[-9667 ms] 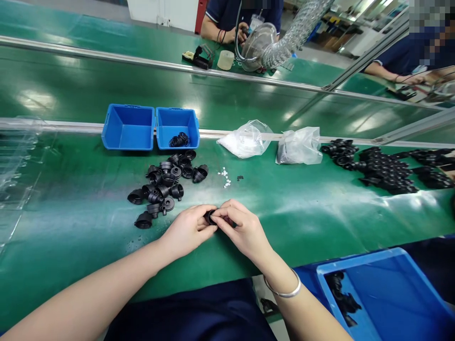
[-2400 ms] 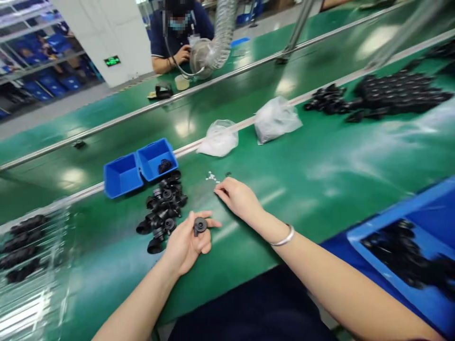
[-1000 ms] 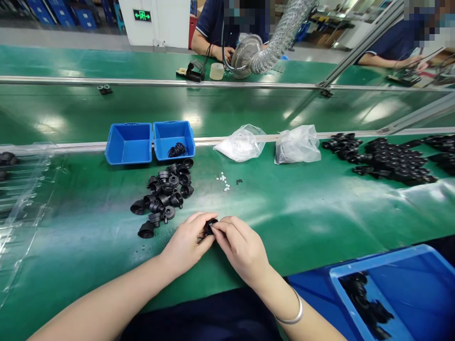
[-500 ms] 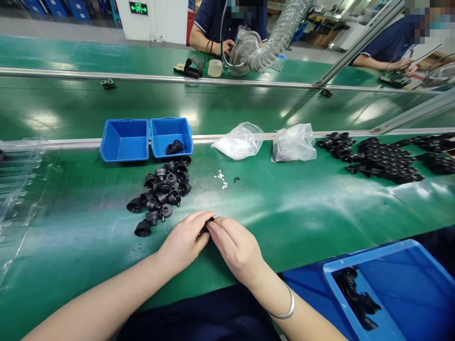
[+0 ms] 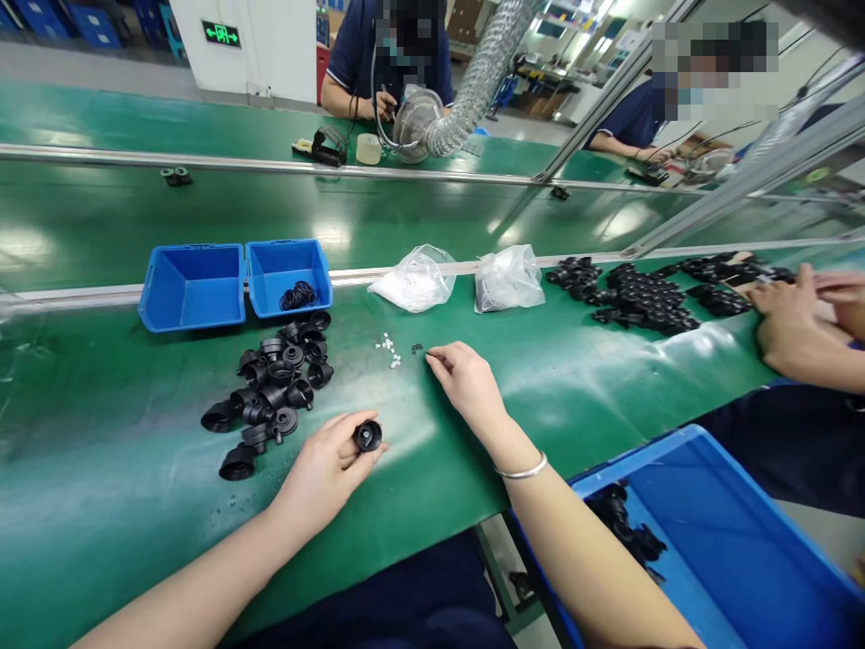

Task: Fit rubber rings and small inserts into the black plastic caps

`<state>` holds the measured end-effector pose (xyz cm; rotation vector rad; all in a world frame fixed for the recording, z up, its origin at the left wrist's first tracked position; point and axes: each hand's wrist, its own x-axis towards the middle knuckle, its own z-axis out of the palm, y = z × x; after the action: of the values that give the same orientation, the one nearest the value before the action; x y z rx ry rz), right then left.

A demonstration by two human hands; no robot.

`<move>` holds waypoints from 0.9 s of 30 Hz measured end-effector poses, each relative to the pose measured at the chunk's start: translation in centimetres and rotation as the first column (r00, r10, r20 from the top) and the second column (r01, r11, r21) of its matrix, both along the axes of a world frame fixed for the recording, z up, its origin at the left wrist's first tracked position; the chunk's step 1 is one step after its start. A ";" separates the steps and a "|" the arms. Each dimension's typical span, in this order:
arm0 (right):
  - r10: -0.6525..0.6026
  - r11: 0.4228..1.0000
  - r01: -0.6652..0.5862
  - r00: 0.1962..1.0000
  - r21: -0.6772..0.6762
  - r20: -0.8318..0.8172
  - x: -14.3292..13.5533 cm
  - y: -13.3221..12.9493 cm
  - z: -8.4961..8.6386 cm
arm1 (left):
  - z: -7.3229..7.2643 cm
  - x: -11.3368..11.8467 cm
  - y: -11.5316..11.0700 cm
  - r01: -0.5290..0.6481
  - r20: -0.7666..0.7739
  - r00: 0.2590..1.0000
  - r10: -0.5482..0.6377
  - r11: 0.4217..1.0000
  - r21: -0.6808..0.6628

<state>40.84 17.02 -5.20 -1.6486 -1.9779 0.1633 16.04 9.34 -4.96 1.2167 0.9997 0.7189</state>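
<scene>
My left hand (image 5: 324, 464) holds a round black cup-shaped part (image 5: 368, 436) between thumb and fingers, its open side facing up. My right hand (image 5: 463, 379) is beside a few tiny black pieces (image 5: 417, 348), thumb and index finger pinched together; what they hold, if anything, is too small to make out. Small white pieces (image 5: 388, 350) lie just left of the black ones. A loose group of black fittings (image 5: 274, 392) spreads across the green table (image 5: 432, 487) to the left of my left hand.
Two blue bins (image 5: 195, 302) stand behind the fittings, the right one (image 5: 321, 293) with black rings. Beyond are two plastic bags (image 5: 415, 281), (image 5: 508, 281) and black part piles (image 5: 649, 297). A blue crate (image 5: 763, 550) is at lower right. Another person's hands (image 5: 790, 315) are at the right edge.
My hands have separated. The right moved forward to the tiny black pieces; the left keeps the black part, now visible. The view has shifted right, bringing another person's hands into sight.
</scene>
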 end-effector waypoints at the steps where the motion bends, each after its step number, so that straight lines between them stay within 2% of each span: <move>1: -0.002 1.000 0.002 1.000 -0.004 0.007 0.2 0.6 -0.3 | 0.0 0.0 0.0 0.002 0.006 1.000 -0.002 1.000 -0.009; 8: 0.002 1.000 -0.002 1.000 -0.021 -0.008 -0.3 1.6 -0.6 | 0.1 0.0 0.2 0.012 0.016 1.000 -0.012 0.999 -0.038; 13: 0.009 0.998 -0.014 0.996 -0.057 -0.088 -0.5 0.2 -0.2 | 0.3 0.0 0.3 -0.003 -0.035 0.999 0.003 1.000 -0.012; 16: 0.107 0.985 -0.137 0.961 -0.104 -0.254 -2.4 -2.4 1.0 | 0.3 0.1 0.4 -0.005 -0.035 0.999 0.005 1.000 0.003; 19: 0.265 0.946 -0.313 0.891 -0.077 -0.369 -5.0 -5.2 2.2 | 0.4 0.0 0.4 -0.005 -0.110 0.994 0.014 0.997 0.082; 22: 0.370 0.910 -0.412 0.851 -0.038 -0.371 -6.7 -6.8 2.4 | 0.5 -0.1 0.5 0.019 -0.210 0.978 0.014 0.988 0.154; 27: 0.418 0.893 -0.448 0.858 -0.035 -0.298 -7.3 -6.8 2.0 | 0.6 -0.2 0.7 0.053 -0.287 0.958 0.009 0.977 0.208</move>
<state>33.53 10.24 -3.20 -1.1289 -2.1072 0.6466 15.87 10.01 -4.35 1.5505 1.1659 0.6556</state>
